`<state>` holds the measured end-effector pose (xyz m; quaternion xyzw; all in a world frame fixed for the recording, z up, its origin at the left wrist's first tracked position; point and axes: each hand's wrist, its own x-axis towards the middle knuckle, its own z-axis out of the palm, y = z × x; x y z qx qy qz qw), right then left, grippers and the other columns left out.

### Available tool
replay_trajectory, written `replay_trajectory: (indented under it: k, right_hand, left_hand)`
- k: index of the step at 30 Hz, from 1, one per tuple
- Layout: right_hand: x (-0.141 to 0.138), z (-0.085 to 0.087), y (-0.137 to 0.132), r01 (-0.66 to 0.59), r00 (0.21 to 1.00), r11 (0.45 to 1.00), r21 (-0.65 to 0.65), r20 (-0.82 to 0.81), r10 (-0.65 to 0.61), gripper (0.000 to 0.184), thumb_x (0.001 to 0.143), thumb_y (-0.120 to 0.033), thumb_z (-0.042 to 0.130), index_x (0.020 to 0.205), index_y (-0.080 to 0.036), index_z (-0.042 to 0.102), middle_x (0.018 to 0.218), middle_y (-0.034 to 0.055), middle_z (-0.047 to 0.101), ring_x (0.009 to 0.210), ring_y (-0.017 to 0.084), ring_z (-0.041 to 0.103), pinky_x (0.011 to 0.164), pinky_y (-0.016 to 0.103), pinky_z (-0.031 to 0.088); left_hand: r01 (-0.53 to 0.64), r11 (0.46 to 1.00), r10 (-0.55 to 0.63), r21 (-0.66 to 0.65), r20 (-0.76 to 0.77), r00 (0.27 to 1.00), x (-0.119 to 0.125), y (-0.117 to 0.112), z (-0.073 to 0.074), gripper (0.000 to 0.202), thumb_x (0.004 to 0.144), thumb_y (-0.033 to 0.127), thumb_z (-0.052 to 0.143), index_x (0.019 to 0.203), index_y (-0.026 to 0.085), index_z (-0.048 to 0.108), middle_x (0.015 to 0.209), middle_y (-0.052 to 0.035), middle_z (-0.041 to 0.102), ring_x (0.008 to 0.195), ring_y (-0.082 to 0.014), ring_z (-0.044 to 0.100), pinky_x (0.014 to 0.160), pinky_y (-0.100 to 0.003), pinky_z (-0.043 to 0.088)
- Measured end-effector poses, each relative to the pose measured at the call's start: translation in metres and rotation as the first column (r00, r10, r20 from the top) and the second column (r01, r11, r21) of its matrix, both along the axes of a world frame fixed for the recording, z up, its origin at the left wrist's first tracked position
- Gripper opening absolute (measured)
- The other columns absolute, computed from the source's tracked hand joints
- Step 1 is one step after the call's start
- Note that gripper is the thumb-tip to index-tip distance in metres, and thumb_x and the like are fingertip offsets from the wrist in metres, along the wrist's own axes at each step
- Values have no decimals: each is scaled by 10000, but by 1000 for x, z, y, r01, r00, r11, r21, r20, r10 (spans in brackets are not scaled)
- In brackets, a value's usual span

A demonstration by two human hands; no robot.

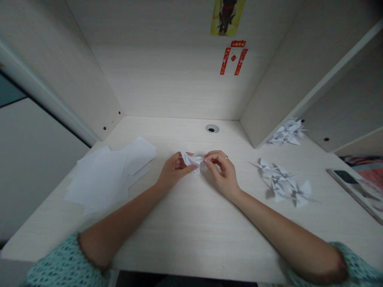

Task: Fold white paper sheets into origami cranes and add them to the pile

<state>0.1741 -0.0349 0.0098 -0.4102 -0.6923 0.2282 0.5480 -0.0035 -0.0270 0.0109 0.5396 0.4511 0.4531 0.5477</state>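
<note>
While both hands work over the middle of the tabletop [179,227] in the head view, the folded paper [191,160] sits between them, nearer the back edge than the front. The left hand [172,170] pinches its left part between thumb and fingers; the right hand [224,172], with a ring [226,157] on one finger, has thumb and forefinger pressed together on its right tip. Loose white sheets [101,179] lie overlapping along the left edge. Toward the right side is a cluster of folded pieces [283,183], perhaps paper birds, though blur hides the creases. Behind it, beside the upright panel [278,75], lies another paper pile [289,130]. Farther right lies a flat object with a dark patch [345,176]. Close to the back edge is a round cable hole [212,128].
</note>
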Motion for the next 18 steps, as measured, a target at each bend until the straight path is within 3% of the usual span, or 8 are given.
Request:
replay_trajectory:
  k: [3,7,10,15,18]
  right_hand:
    - [2,-3,-3,-5,999,996,92,49,0,102,870,-174,546,936,-225,603,973,52,667,912,174,631,785,322,507]
    - [3,-7,-5,-23,988,975,220,152,-11,293,831,-169,604,1111,-249,569,1012,47,695,928,182,658,818,333,529]
    - [3,-4,-5,-48,974,954,297,227,-22,326,813,-161,613,1121,-264,589,984,45,708,895,198,657,806,366,527]
    - [7,-3,-2,-22,950,958,284,303,-68,339,779,-142,579,1055,-312,678,973,20,722,879,223,623,832,436,493]
    - [9,-7,-1,-36,952,966,256,304,-45,343,770,-141,589,1028,-338,700,993,-9,731,895,221,619,827,430,494]
  left_hand:
    - [37,999,-37,13,-12,999,-1,0,-2,468,637,358,781,1040,178,626,861,-39,719,705,-136,650,678,-243,501]
    - [39,999,-40,25,27,999,-1,2,-3,473,641,361,774,1043,167,617,894,-51,717,756,-153,659,737,-272,503]
    - [57,998,-57,36,-2,998,0,-1,-1,474,637,377,772,1026,160,610,889,-55,712,739,-158,657,726,-279,499]
    - [155,983,-134,99,-196,971,1,-10,7,415,637,379,771,959,163,625,853,-45,704,764,-169,647,719,-270,488]
    - [174,977,-141,124,-235,962,1,-12,9,393,643,381,766,945,170,628,859,-39,701,783,-169,643,731,-268,486]
